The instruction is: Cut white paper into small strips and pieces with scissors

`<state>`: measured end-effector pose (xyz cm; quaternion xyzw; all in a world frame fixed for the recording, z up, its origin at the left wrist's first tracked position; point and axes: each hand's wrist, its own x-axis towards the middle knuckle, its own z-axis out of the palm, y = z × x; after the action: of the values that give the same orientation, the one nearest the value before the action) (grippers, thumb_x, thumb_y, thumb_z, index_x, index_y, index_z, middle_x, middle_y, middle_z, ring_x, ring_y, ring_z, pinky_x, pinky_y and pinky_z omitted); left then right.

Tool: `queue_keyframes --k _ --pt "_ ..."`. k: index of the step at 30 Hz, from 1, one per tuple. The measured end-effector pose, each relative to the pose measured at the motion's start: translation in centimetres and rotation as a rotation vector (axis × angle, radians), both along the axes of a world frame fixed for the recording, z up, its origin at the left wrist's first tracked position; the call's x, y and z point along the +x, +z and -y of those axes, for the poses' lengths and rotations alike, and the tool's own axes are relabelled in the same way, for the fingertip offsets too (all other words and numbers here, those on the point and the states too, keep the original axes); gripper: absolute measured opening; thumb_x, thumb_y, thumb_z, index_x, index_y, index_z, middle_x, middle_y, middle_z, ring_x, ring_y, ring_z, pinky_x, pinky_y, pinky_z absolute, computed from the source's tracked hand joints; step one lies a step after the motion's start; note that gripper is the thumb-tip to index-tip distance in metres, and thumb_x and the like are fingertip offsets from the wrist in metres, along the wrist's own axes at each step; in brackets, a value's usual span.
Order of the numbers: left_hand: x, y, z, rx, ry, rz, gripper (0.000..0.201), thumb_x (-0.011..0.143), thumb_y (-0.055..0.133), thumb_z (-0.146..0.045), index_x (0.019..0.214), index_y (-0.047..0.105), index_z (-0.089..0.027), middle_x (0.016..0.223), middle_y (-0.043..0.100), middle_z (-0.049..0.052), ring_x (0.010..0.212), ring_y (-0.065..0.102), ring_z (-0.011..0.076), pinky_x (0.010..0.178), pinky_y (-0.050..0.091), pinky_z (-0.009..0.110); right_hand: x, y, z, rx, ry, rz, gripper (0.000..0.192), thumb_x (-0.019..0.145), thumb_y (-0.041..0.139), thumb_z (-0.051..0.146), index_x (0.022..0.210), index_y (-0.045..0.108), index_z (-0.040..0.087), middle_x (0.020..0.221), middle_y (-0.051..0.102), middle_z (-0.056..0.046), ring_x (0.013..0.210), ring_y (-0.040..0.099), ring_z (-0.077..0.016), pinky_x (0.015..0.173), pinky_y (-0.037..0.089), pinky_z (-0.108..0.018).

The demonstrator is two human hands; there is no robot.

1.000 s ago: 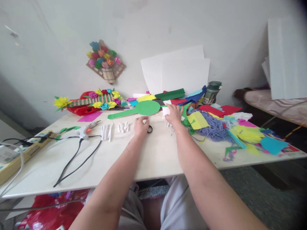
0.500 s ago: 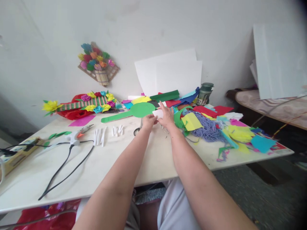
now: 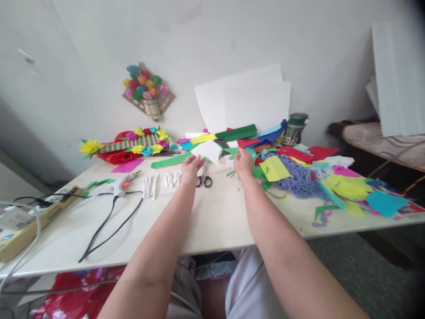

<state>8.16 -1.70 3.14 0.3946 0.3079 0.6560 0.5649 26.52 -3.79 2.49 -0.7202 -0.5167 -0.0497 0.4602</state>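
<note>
My left hand point(image 3: 191, 168) pinches a white paper cutout point(image 3: 208, 151) by its lower left edge, holding it up in front of a green paddle-shaped piece point(image 3: 171, 161). That green piece lies behind and is partly covered by the cutout. To the right, my right hand point(image 3: 243, 162) is closed, its fingertips at the end of a green paper piece point(image 3: 231, 151); how firmly it grips is hard to see. A pair of scissors point(image 3: 207, 181) with black handles rests on the table between my hands.
A glue gun point(image 3: 118, 188) with its cord, a power strip point(image 3: 49, 217) and white sticks point(image 3: 150, 187) are on the left. Flower-decorated work point(image 3: 133, 144) lies behind them. Purple yarn point(image 3: 295, 179), coloured paper scraps point(image 3: 348, 186) and a dark jar point(image 3: 295, 128) are on the right.
My hands have moved apart. The white cutout stays in my left hand and now shows more fully; my right hand has let go of it and shifted right. The scissors have come into fuller view.
</note>
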Motion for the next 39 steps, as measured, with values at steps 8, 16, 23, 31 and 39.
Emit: queue_keyframes --k 8,16,23,31,39 --pt "-1.2 -1.5 0.5 -0.097 -0.065 0.033 0.023 0.065 0.069 -0.022 0.082 0.053 -0.016 0.081 0.066 0.004 0.074 0.066 0.0147 0.076 0.049 0.028 -1.3 -0.3 -0.9 0.039 0.232 -0.395 0.05 0.082 0.035 0.057 0.056 0.053 0.019 0.051 0.055 -0.002 0.053 0.052 -0.0142 0.053 0.041 -0.024" --pt "-1.3 -2.1 0.5 -0.037 -0.127 -0.041 0.031 0.06 0.073 -0.027 0.084 0.057 -0.016 0.073 0.064 0.001 0.067 0.065 0.0126 0.07 0.048 0.026 -2.3 0.1 -0.1 0.006 0.701 -0.808 0.039 0.062 0.064 0.054 0.061 0.056 0.016 0.05 0.056 0.002 0.035 0.035 -0.004 0.035 0.024 -0.019" --pt "-0.9 -2.2 0.9 0.057 -0.145 -0.186 0.034 0.061 0.071 -0.04 0.082 0.063 -0.014 0.074 0.065 0.005 0.066 0.061 0.0118 0.062 0.047 0.023 -3.2 0.0 -0.2 -0.013 0.682 -0.889 0.031 0.056 0.072 0.042 0.062 0.058 0.015 0.042 0.052 0.004 0.034 0.041 -0.0058 0.033 0.026 -0.018" --pt "-0.4 -2.0 1.2 0.026 -0.194 -0.327 0.034 0.06 0.07 -0.045 0.066 0.059 -0.013 0.054 0.058 0.002 0.05 0.056 0.0122 0.05 0.045 0.024 -3.8 -0.3 -0.2 -0.067 0.798 -0.972 0.032 0.062 0.07 0.043 0.065 0.056 0.014 0.05 0.059 0.0 0.037 0.049 -0.0069 0.034 0.032 -0.017" --pt "-1.0 -1.9 1.3 0.037 -0.188 -0.289 0.034 0.059 0.071 -0.043 0.066 0.056 -0.014 0.054 0.057 0.0 0.048 0.055 0.009 0.048 0.043 0.02 -4.4 -0.6 -0.2 -0.072 0.764 -0.857 0.037 0.068 0.065 0.043 0.053 0.046 0.016 0.04 0.046 0.006 0.03 0.031 -0.0014 0.03 0.018 -0.017"
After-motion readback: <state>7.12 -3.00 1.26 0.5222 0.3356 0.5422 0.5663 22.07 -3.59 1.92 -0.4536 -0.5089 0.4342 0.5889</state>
